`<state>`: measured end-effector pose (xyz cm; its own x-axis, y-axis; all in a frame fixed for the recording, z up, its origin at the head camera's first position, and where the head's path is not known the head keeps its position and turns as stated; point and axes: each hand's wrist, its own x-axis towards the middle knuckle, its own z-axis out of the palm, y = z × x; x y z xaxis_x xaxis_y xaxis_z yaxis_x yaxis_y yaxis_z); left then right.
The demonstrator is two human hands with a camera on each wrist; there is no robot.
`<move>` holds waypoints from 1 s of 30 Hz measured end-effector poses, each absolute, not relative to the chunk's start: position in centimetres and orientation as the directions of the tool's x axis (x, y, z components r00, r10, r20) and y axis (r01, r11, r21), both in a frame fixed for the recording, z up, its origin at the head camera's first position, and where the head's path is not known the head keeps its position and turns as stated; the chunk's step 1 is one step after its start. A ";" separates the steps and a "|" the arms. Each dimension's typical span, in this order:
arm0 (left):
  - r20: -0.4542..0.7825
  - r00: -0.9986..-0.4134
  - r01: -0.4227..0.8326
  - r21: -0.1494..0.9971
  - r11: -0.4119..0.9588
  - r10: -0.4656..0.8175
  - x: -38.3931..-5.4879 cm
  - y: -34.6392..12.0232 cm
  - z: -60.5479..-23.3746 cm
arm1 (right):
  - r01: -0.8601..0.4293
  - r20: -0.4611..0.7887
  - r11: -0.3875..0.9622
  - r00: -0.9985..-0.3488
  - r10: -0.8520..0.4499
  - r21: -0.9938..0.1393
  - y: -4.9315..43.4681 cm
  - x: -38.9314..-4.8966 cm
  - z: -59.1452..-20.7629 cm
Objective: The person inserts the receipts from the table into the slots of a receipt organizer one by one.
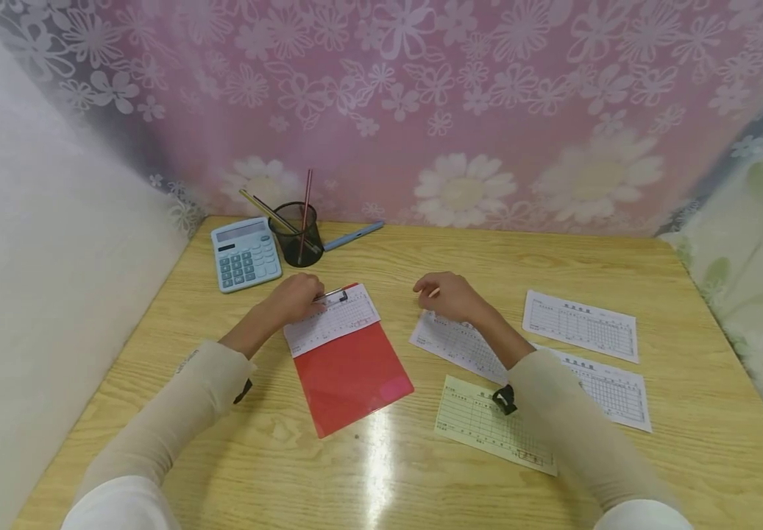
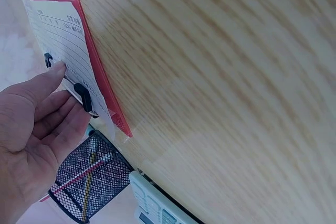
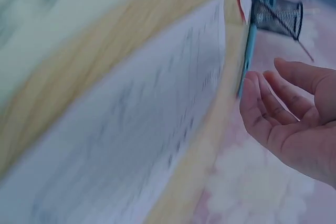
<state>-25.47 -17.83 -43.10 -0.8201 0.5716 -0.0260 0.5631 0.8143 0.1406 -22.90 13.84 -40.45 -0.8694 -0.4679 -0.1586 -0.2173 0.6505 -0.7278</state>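
Observation:
A red clipboard (image 1: 351,379) lies slightly turned on the table, with a white printed form (image 1: 331,327) across its upper part. My left hand (image 1: 296,300) pinches the metal clip (image 2: 83,97) at the board's top edge, thumb on the form's side and fingers behind. To the right, my right hand (image 1: 450,297) hovers above another white form (image 1: 454,340), its fingers loosely curled with nothing between them. Below that form lies a yellow printed form (image 1: 474,423), partly covered by my right forearm.
Two more white forms (image 1: 580,326) lie at the right, the lower one partly behind my sleeve. At the back left stand a light blue calculator (image 1: 246,254) and a black mesh pencil cup (image 1: 298,239). A blue pen (image 1: 355,235) lies beside the cup.

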 end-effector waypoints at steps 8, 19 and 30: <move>-0.027 -0.831 0.548 0.138 0.825 0.556 -25.4 -18.0 -43.3 | -0.157 -0.173 0.727 -0.918 -0.357 -0.668 20.6 -22.5 -40.1; -0.020 -0.844 0.527 0.154 0.836 0.536 -25.3 -17.9 -43.3 | 0.010 -0.239 0.785 -0.955 -0.176 -0.619 30.7 -21.0 -40.3; -0.036 -0.851 0.511 0.176 0.841 0.525 -25.4 -17.7 -43.2 | 0.081 -0.277 0.891 -0.959 -0.052 -0.446 37.7 -18.9 -41.1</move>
